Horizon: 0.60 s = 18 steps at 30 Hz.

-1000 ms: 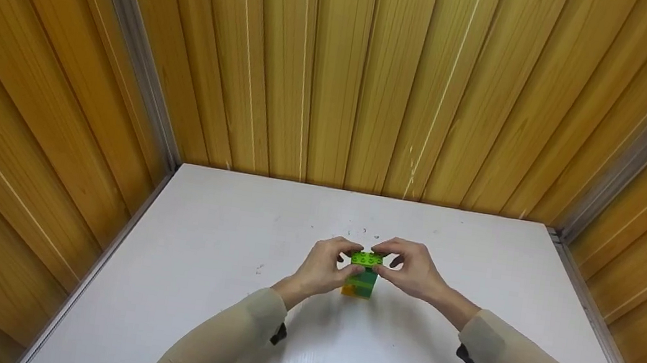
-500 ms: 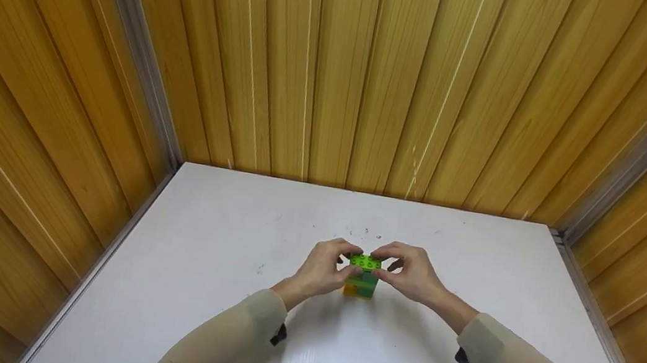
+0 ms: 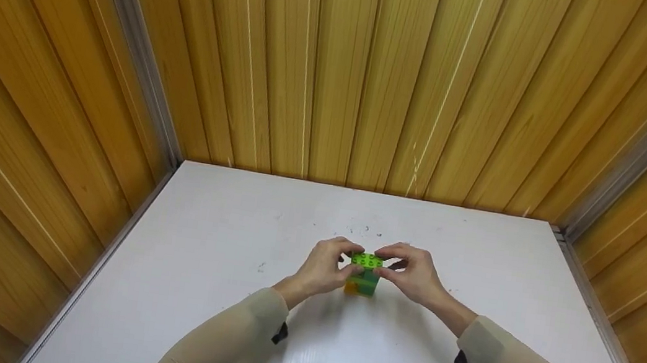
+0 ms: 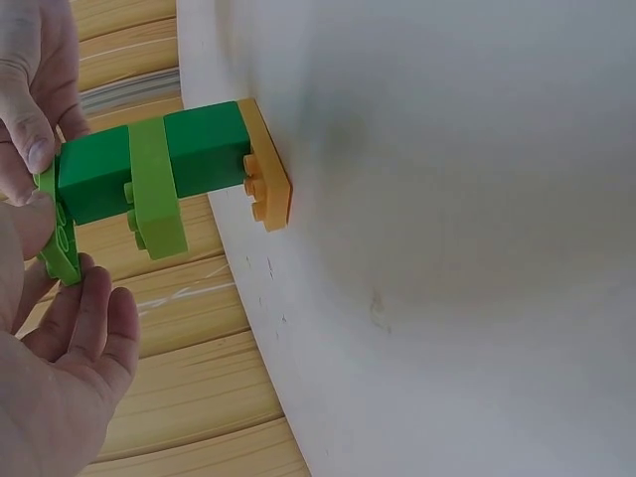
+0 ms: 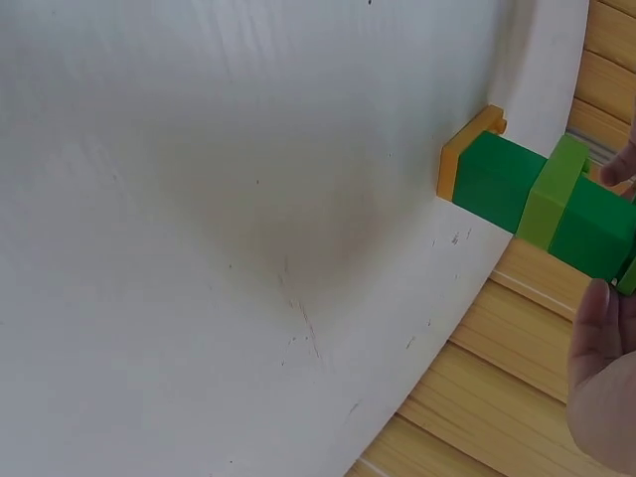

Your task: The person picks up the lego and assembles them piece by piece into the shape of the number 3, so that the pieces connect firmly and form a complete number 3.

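A small tower of toy building bricks stands upright on the white table. Its base is an orange brick (image 4: 266, 169), and above it come a dark green block (image 4: 209, 149), a light green brick (image 4: 157, 189) and another dark green block (image 4: 94, 174). At the very top lies a studded light green brick (image 3: 367, 261). My left hand (image 3: 322, 264) pinches its left end between thumb and fingers. From the other side my right hand (image 3: 414, 275) pinches its right end. Whether this top brick is fully seated I cannot tell.
The white table (image 3: 218, 224) ends at a wood-panelled wall (image 3: 336, 83) behind the tower. Panelled walls and grey metal posts (image 3: 140, 51) flank it left and right. Dark specks mark the tabletop behind the tower.
Since a second ago the top light green brick and both hands have sunk slightly toward the tower. In the last half second they have barely moved.
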{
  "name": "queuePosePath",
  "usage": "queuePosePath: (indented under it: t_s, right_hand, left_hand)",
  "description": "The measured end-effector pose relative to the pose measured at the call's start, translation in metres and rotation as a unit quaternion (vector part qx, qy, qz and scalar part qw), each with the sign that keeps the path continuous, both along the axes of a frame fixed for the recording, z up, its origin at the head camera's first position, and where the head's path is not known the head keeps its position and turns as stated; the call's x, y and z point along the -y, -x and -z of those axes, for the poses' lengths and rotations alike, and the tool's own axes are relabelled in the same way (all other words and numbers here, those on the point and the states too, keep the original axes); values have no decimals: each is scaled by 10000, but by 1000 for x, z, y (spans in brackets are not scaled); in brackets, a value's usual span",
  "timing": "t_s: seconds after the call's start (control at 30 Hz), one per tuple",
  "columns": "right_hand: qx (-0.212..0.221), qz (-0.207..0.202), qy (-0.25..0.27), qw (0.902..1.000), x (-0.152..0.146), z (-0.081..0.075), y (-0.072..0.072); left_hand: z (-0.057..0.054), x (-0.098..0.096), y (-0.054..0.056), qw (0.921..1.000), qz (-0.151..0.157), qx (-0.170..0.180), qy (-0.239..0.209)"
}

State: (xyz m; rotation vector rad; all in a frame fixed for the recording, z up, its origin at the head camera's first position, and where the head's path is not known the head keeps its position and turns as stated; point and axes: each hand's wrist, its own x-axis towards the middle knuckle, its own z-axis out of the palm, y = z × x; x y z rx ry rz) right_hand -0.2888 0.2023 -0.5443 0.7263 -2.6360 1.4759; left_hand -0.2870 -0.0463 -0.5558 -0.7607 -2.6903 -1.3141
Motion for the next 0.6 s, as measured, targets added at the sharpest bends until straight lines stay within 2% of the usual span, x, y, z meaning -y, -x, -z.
queuePosePath:
  t_s: [0.2, 0.6]
  right_hand:
    - [152, 58, 167, 9997, -4, 6, -1]
    - [-306, 50, 156, 9994, -2, 13, -3]
  left_hand:
    - [-2, -2, -2, 10000, 6, 14, 7]
    - [-4, -5, 1, 9997, -123, -55, 205]
